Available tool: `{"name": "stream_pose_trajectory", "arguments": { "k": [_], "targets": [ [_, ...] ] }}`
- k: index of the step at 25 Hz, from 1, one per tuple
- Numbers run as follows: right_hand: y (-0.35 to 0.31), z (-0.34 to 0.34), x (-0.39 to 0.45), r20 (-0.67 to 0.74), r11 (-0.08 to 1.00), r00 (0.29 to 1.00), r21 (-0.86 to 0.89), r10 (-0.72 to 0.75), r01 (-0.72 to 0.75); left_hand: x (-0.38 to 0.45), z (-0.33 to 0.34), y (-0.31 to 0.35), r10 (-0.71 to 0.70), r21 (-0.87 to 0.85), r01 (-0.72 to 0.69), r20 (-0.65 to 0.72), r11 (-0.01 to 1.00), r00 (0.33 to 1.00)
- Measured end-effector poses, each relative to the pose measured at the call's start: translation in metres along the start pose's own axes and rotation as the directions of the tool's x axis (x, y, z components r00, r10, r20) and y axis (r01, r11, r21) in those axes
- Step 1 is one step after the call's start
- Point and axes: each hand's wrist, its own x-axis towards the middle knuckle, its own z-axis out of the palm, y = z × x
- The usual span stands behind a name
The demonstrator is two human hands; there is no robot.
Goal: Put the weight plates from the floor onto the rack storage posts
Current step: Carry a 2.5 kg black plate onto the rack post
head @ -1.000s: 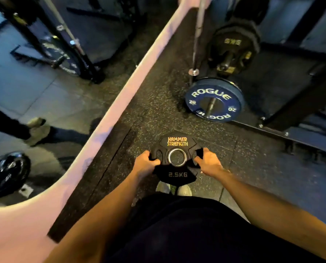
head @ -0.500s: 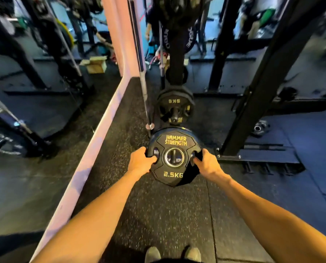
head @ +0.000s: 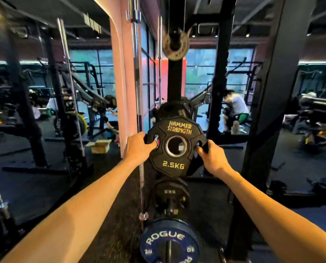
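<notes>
The left hand (head: 137, 147) and right hand (head: 212, 158) each grip a side slot of the 2.5 kg plate (head: 175, 147), held upright before the rack upright (head: 174, 82), so next its bore seemingly must align with a storage post.

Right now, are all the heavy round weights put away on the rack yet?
Not yet. Some already sit on posts: a black plate and the blue Rogue plate lower down, and a small silver plate up high. In hand: the 2.5 kg Hammer Strength plate, gripped by the left hand and the right hand, held up before the rack upright. It is not on a post yet. Whether more lie on the floor cannot be seen.
</notes>
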Motion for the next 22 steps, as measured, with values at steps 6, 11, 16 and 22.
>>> {"name": "stream_pose_trajectory", "arguments": {
  "k": [6, 11, 16, 22],
  "targets": [
    [-0.072, -0.06, 0.063, -0.115, 0.986, 0.979, -0.042, -0.166, 0.163, 0.069, -0.047, 0.069, 0.156, 0.008, -0.156, -0.146, 0.988, 0.977],
    [-0.102, -0.085, 0.087, -0.168, 0.968, 0.954, -0.071, -0.247, 0.239, 0.093, -0.07, 0.096, 0.211, 0.008, -0.214, -0.185, 0.977, 0.96],
    [-0.088, -0.075, 0.086, -0.114, 0.973, 0.967, -0.069, -0.226, 0.22, 0.095, -0.058, 0.085, 0.178, 0.006, -0.179, -0.137, 0.984, 0.975],
    [-0.066, -0.06, 0.097, -0.06, 0.98, 0.981, -0.077, -0.186, 0.181, 0.1, -0.031, 0.063, 0.103, -0.018, -0.105, -0.107, 0.994, 0.989]
  ]
}}
